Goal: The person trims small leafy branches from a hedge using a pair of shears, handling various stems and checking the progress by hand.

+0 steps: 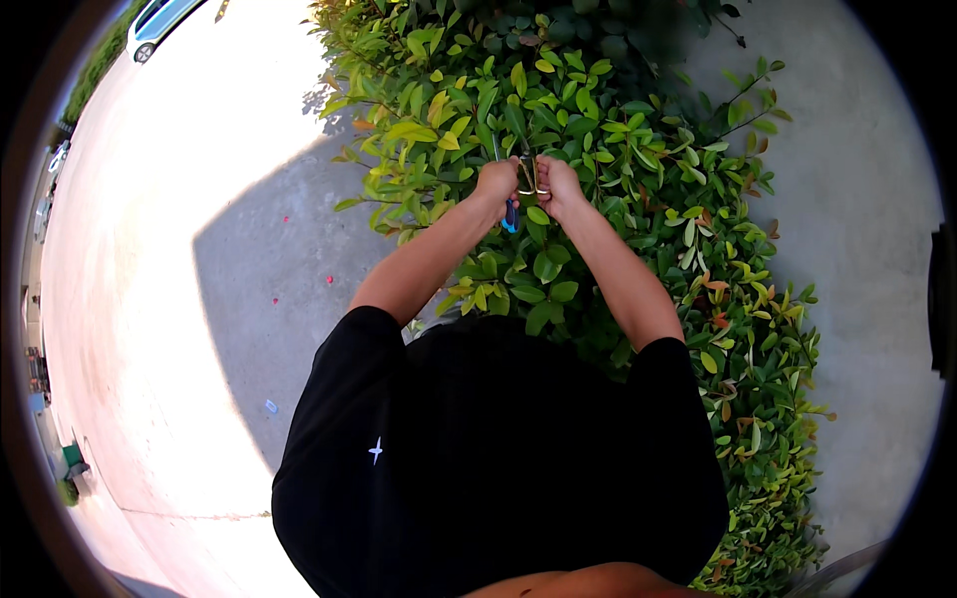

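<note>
Both my hands are out in front of me, over the top of a leafy green hedge [598, 130]. My left hand [496, 185] is closed round a slim tool with a blue and dark handle [510, 217], which looks like a screwdriver; a thin metal shaft rises above the fist. Between my hands are scissors with gold-coloured handle loops [527, 187], their dark blades pointing away into the leaves. My right hand [558, 186] grips one loop, and the left fingers appear to be at the other. Leaves partly hide the blade tips.
The hedge runs along my right side, with grey concrete [847, 199] beyond it. Shaded pavement [269, 259] on the left carries a few small red bits [330, 280] and a pale scrap [271, 407]. A car [159, 25] stands at the far left.
</note>
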